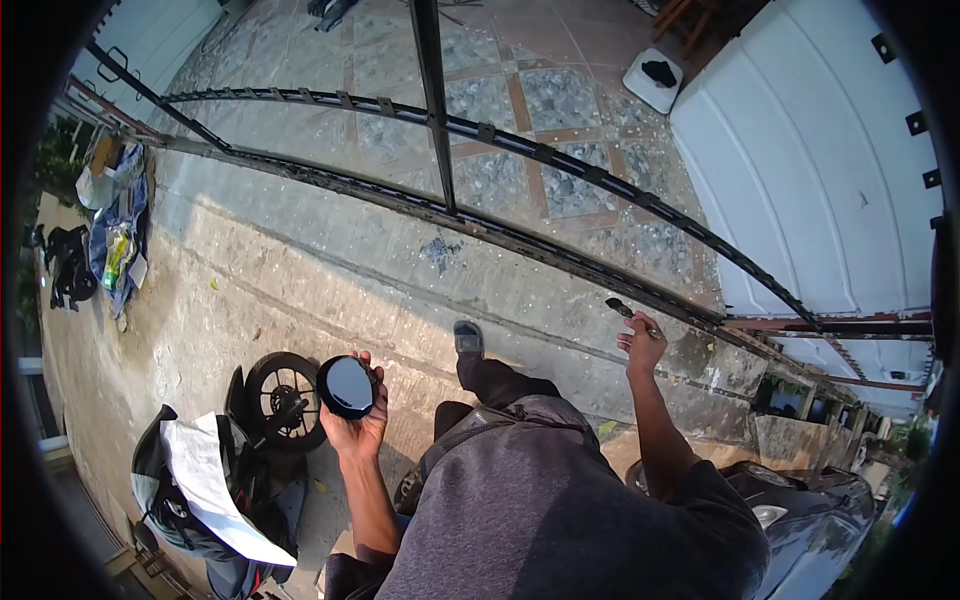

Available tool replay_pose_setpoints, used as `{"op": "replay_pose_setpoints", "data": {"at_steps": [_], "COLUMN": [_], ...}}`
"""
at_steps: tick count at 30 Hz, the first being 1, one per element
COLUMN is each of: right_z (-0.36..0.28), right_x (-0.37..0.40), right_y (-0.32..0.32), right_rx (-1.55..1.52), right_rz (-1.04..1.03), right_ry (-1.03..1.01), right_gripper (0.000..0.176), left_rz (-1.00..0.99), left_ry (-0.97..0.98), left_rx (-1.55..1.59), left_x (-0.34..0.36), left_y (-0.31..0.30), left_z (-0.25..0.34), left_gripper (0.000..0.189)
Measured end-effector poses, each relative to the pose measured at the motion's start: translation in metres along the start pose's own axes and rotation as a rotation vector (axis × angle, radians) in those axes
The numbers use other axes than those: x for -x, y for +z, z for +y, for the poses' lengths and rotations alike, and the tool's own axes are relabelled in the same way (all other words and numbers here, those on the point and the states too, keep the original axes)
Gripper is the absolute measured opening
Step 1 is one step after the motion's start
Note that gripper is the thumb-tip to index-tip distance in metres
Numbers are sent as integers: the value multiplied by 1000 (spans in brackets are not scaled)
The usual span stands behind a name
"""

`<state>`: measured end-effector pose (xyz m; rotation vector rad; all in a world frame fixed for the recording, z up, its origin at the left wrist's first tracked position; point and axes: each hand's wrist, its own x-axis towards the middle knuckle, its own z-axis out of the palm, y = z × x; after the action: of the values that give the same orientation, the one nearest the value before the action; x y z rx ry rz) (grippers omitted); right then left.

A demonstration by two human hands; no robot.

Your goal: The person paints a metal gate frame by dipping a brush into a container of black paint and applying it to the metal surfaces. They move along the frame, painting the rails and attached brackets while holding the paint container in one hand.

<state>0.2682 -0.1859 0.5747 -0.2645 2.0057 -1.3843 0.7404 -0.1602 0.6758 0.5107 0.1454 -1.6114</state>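
Beside black gate frame (pixel 560 165) | left hand (pixel 357 430) cups round black tin (pixel 347 386), right hand (pixel 643 345) pinches small brush (pixel 625 309) | tilted tin could slip onto motorcycle wheel (pixel 283 400) alongside

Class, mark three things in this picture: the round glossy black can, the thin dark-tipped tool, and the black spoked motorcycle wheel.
Round glossy black can (pixel 347 385): head view, middle of its shiny face.
Thin dark-tipped tool (pixel 620 307): head view, its dark tip.
Black spoked motorcycle wheel (pixel 289 405): head view, hub.
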Motion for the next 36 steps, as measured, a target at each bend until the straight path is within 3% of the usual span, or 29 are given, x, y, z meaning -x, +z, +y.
{"op": "replay_pose_setpoints", "data": {"at_steps": [6,14,24,31,36], "right_z": [-13,-1,11,-3,-1], "right_x": [31,87,230,261,236], "right_y": [16,35,108,165,191], "right_rx": [-120,-215,-338,-328,-293], "right_rz": [110,299,664,645,543], "right_ry": [23,-9,-18,22,36], "right_gripper": [25,26,33,34,33], "left_rz": [25,-55,-16,-52,-12], "left_ry": [-117,-423,-850,-1044,-1087], "left_rx": [-61,-122,-454,-484,-432], "left_x": [-57,-134,-230,-299,-339], "left_y": [18,35,60,46,5], "left_z": [23,47,101,86,44], "left_gripper": [52,48,50,50,50]}}
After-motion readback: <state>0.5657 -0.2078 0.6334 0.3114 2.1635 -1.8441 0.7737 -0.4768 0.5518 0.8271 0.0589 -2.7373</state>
